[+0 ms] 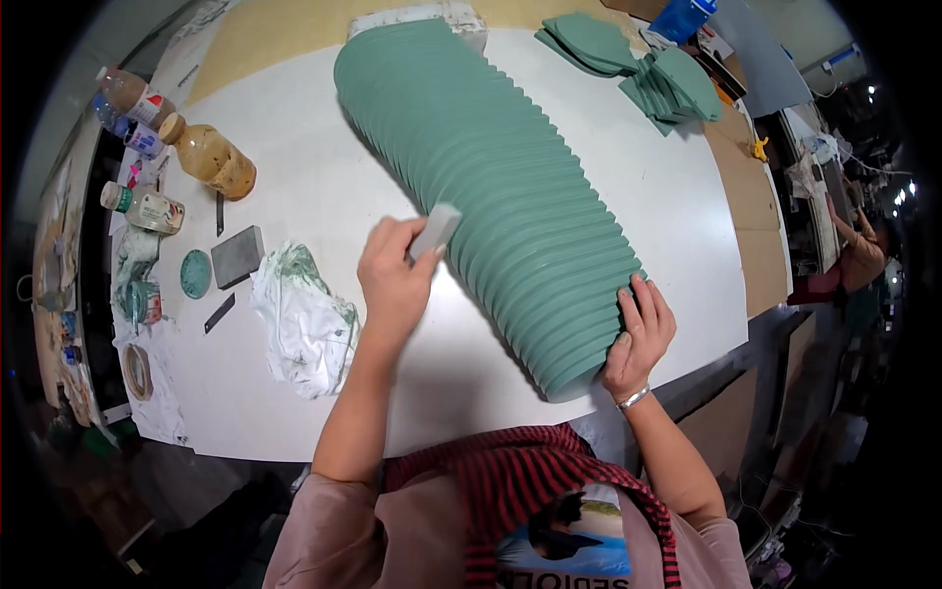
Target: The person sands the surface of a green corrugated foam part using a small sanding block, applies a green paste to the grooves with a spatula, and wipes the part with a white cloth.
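A long row of thin green curved panels (500, 187), overlapping one behind another, runs across the white table from far to near right. My left hand (394, 280) pinches a small light-grey rectangular block (436, 232) between thumb and fingers, by the left edges of the panels. It cannot be told whether the block touches them. My right hand (640, 339) grips the near right end of the row, fingers along the side edges and thumb by the end panel. A silver bracelet (635, 398) circles that wrist.
A stained white cloth (306, 319), dark grey block (237, 256), green lid (195, 274) and several bottles, one amber (209, 157), stand or lie at left. More green panels (677, 86) lie at far right. A white block (422, 20) backs the row. Another person (863, 253) is farther right.
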`<move>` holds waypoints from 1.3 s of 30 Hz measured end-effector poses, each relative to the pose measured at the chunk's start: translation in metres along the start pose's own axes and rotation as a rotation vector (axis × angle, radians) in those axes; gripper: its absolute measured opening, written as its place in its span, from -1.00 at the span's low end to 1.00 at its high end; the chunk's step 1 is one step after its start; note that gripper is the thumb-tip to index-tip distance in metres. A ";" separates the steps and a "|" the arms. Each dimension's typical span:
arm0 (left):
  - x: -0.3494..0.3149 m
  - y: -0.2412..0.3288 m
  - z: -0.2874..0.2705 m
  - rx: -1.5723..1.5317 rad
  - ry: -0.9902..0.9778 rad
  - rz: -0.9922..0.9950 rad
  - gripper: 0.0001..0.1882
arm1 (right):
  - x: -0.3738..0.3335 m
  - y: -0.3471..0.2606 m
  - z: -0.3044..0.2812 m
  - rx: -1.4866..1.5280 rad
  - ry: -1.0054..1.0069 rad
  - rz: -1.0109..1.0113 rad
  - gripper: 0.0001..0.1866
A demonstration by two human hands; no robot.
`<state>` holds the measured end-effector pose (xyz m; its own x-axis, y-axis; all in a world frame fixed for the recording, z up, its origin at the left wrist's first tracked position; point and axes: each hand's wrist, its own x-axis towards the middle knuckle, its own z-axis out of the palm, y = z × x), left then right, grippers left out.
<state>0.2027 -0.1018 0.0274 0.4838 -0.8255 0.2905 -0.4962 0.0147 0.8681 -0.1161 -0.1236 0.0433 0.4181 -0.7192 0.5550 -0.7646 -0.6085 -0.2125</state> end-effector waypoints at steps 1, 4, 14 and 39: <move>-0.006 -0.007 0.001 0.056 -0.052 -0.035 -0.71 | -0.001 0.001 0.001 -0.006 -0.001 0.011 -0.51; -0.023 -0.032 -0.016 0.126 -0.042 -0.035 -0.71 | -0.004 -0.001 0.001 -0.001 -0.012 0.027 -0.50; 0.041 0.038 0.014 0.249 -0.064 0.276 -0.68 | -0.002 0.002 0.001 -0.007 0.004 0.023 -0.49; 0.103 0.087 0.107 0.413 -0.329 0.551 -0.75 | 0.000 -0.001 0.003 0.011 0.027 0.040 -0.50</move>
<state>0.1318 -0.2463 0.0900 -0.1196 -0.8867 0.4466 -0.8645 0.3142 0.3923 -0.1140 -0.1237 0.0414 0.3741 -0.7334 0.5676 -0.7747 -0.5836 -0.2435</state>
